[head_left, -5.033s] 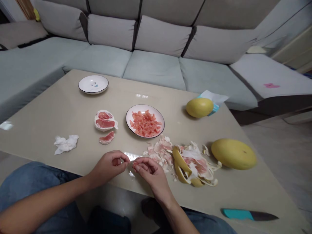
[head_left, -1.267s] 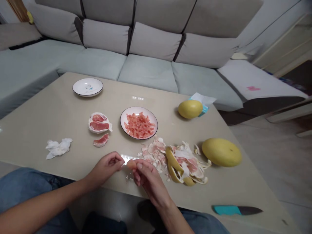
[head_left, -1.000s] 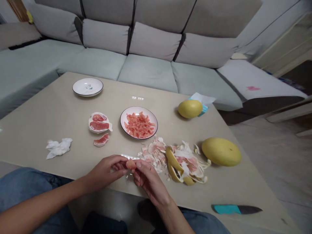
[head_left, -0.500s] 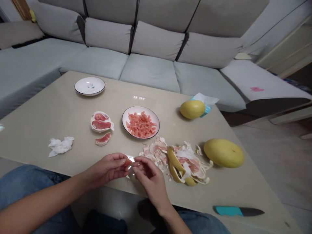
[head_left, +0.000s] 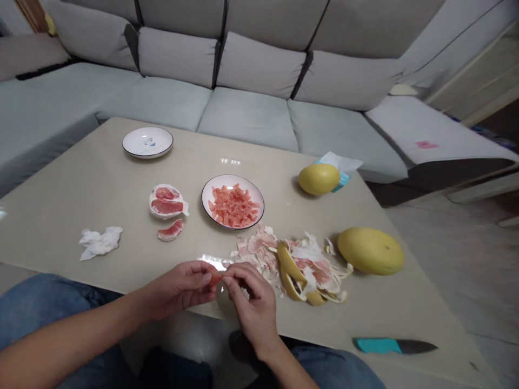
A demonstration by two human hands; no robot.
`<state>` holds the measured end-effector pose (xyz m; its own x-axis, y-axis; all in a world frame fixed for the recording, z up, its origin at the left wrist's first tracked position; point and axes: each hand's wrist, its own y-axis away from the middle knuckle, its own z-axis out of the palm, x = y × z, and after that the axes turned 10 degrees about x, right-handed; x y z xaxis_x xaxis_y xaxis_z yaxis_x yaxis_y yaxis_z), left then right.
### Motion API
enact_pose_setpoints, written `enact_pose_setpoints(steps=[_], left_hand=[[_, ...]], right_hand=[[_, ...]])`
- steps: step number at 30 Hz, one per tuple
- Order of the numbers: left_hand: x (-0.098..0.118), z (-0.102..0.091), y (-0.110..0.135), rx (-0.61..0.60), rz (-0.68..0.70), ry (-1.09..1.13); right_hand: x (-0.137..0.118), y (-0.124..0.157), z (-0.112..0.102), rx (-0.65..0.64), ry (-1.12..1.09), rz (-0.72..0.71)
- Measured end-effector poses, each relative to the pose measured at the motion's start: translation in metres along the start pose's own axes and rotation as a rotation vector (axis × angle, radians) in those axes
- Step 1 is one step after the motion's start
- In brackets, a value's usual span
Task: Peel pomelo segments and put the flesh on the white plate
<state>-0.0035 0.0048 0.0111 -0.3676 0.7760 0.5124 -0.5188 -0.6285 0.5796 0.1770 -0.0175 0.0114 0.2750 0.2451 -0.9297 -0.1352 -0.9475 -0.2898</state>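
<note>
- A small pink pomelo piece (head_left: 215, 279) is held between both hands, just above the near edge of the table (head_left: 101, 178); the peel heap (head_left: 308, 267) lies just to the right.
- left hand (head_left: 182, 286): curled, thumb and forefinger closed on the piece's left end.
- right hand (head_left: 252, 302): fingertips closed on its right end — other fingers folded under.
- Piece mostly hidden by fingers; some membrane is prob. left on it, but that can't be told.
- Handling, as judged: v. light, soft, wet, slippery; pulp likely crushed or torn if squeezed; best taken at the ends or a membrane edge w/ light fingertip pressure — not across the middle.
- A plate (head_left: 207, 189) of peeled bits is seen beyond the hands, well apart.
</note>
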Motion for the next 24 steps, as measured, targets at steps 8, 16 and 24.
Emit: enact_pose_setpoints(steps=[8, 16, 24], left_hand=[[-0.001, -0.003, -0.002, -0.017, -0.040, 0.035], [-0.002, -0.004, -0.002, -0.026, -0.029, 0.046], [0.000, -0.002, 0.000, 0.065, -0.002, 0.009]], right_hand=[[0.002, 0.002, 0.000, -0.058, 0.006, -0.011], [-0.001, 0.002, -0.007, -0.087, 0.044, -0.065], [0.002, 0.000, -0.016, -0.134, 0.189, -0.322]])
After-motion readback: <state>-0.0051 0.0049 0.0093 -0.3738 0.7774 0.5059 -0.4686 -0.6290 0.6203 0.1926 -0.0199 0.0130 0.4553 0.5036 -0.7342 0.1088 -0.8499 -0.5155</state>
